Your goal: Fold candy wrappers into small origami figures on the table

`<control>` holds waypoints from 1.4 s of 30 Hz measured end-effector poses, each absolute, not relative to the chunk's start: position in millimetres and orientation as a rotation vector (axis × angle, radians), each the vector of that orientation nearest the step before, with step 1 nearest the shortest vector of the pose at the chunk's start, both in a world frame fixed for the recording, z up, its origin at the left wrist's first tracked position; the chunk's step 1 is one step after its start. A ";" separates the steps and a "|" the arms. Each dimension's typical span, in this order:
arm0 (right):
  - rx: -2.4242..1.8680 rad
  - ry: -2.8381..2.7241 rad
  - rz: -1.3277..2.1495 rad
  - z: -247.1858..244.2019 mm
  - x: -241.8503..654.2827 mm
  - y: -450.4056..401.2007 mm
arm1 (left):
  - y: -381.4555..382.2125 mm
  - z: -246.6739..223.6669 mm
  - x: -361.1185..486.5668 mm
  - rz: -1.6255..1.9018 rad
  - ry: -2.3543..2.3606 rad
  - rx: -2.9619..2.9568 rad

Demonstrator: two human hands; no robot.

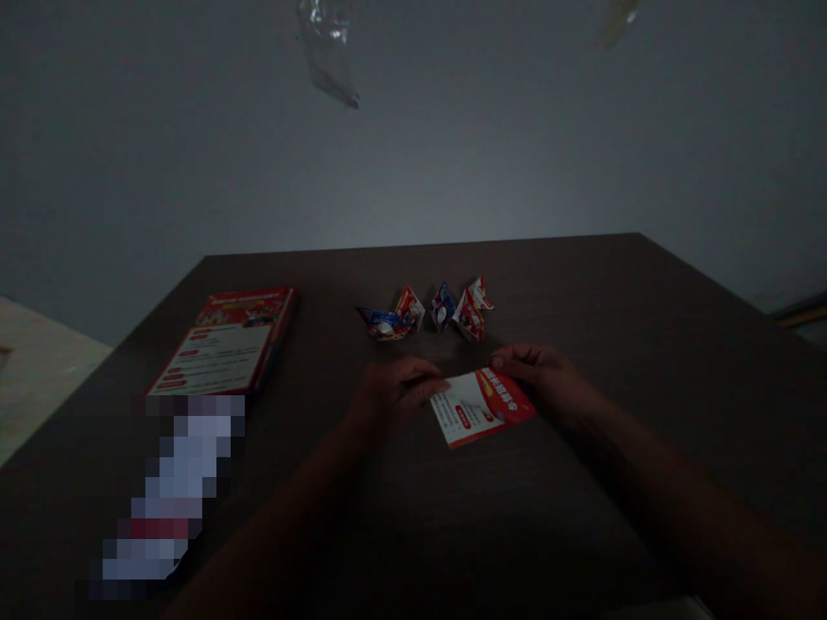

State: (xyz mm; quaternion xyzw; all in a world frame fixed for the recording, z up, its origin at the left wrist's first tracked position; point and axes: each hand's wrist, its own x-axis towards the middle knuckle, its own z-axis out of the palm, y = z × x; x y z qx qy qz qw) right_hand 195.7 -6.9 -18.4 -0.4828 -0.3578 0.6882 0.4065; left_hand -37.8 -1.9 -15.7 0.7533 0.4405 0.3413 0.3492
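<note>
A red and white printed sheet of paper [475, 412], folded into a rough square, is held low over the dark table between my hands. My left hand [404, 387] pinches its left edge between thumb and fingers. At the upper right corner, my right hand [539, 375] grips the paper with its fingers closed. Just beyond my hands stand folded paper shapes with pointed corners: a blue and red one [391, 319] on the left and another [469, 308] in blue, red and white on the right.
A stack of printed red and white leaflets [223, 344] lies on the left of the dark table [310, 275]. Nearer me is a pixelated, lit object [187, 465]. Behind the table rises a grey wall [484, 129] with a clear plastic bag [329, 47] hanging on it.
</note>
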 end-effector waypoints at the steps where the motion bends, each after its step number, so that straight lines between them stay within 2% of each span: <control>1: -1.222 -0.879 1.747 -17.8 195.9 -6.9 | -1.5 -15.3 -38.9 0.885 1.125 2.010; 9: -1.268 -0.950 1.725 -19.8 196.6 -5.3 | -1.5 -18.4 -42.5 0.674 1.059 2.487; 16: -1.458 -1.535 0.968 -13.3 198.2 -11.6 | 2.1 -22.1 -40.7 0.490 1.260 2.570; 20: -1.235 -1.952 0.441 -3.3 195.3 -23.6 | 5.0 -21.6 -39.9 0.438 1.297 2.642; 23: -1.088 -2.037 0.245 0.9 192.1 -29.6 | 5.6 -22.5 -39.1 0.410 1.322 2.634; 28: -0.858 -2.376 0.299 -6.7 186.5 -29.4 | 5.8 -26.7 -35.2 0.423 1.356 2.554; 31: -0.860 -2.568 0.333 -14.3 181.9 -27.4 | 6.2 -27.3 -31.8 0.480 1.316 2.530; 35: -0.890 -2.618 0.313 -20.1 178.7 -24.6 | 6.9 -26.0 -32.2 0.567 1.253 2.474; 42: -0.924 -2.585 0.316 -19.5 183.2 -20.6 | 5.5 -24.6 -45.3 0.670 1.418 2.200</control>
